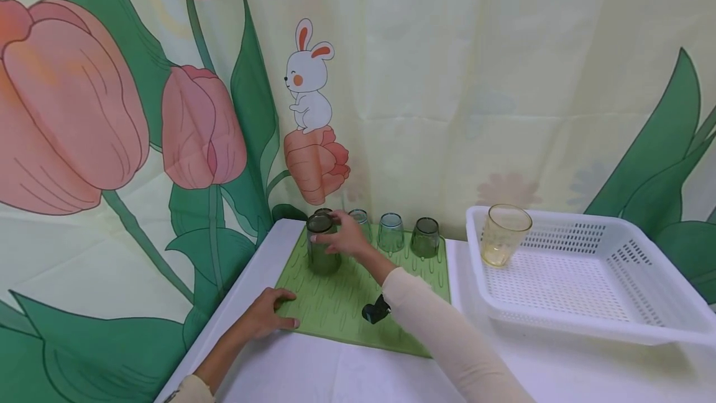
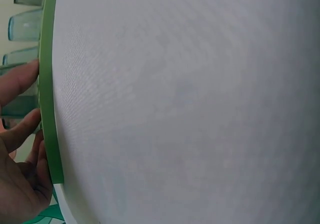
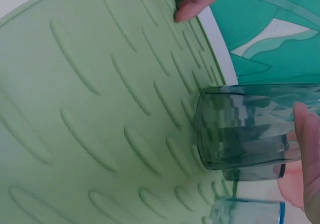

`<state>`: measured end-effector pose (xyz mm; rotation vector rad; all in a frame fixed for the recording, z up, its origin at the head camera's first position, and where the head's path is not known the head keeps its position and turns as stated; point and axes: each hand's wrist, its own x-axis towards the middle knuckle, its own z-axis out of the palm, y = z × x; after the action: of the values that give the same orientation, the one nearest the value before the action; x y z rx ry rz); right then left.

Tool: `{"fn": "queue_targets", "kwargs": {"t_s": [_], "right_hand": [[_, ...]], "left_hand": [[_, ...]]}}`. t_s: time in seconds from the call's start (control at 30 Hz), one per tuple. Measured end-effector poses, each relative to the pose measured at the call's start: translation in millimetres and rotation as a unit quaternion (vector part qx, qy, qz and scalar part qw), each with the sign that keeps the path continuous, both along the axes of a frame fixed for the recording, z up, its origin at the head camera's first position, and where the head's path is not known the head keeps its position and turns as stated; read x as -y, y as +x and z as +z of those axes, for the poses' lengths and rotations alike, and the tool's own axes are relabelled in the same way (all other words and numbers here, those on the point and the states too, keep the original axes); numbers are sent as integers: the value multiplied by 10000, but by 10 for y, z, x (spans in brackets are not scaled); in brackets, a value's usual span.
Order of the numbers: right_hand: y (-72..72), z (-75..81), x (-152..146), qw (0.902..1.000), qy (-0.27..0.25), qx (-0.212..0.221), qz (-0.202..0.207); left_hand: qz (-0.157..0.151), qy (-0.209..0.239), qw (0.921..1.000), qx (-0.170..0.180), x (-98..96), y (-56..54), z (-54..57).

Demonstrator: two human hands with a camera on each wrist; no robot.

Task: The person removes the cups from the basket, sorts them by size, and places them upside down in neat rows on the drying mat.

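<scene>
My right hand (image 1: 352,235) grips the upper part of a tall grey-green glass (image 1: 323,260), its thumb across the near side. That glass stands at the left of a green ridged mat (image 1: 335,310). In the right wrist view, fingers (image 3: 310,149) lie against the glass wall, and the glass's wide end is at the mat. My left hand (image 1: 265,313) rests at the mat's front left corner, fingers spread and loosely bent. In the left wrist view, its fingertips (image 2: 32,119) touch the green edge.
Several shorter glasses, such as a bluish one (image 1: 390,233) and a dark grey one (image 1: 426,238), line the mat's back edge. To the right sits a white perforated basket (image 1: 565,322) with a yellow glass (image 1: 503,238) inside at its left. A printed curtain (image 1: 414,79) hangs behind.
</scene>
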<state>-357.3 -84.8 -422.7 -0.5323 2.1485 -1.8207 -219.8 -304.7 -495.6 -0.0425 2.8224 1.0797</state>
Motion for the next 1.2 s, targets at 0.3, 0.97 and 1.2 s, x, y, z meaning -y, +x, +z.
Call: {"fn": "queue_targets", "kwargs": {"t_s": [0.3, 0.97, 1.2], "right_hand": [[21, 6, 82, 9993, 249, -289, 22], [52, 130, -249, 9942, 832, -677, 34], [166, 219, -513, 9887, 1268, -800, -19]], "left_hand": [[-61, 2, 10000, 58, 0, -4, 26], [-218, 92, 9997, -6, 1, 2, 19], [-284, 138, 9995, -48, 4, 0, 40]]}}
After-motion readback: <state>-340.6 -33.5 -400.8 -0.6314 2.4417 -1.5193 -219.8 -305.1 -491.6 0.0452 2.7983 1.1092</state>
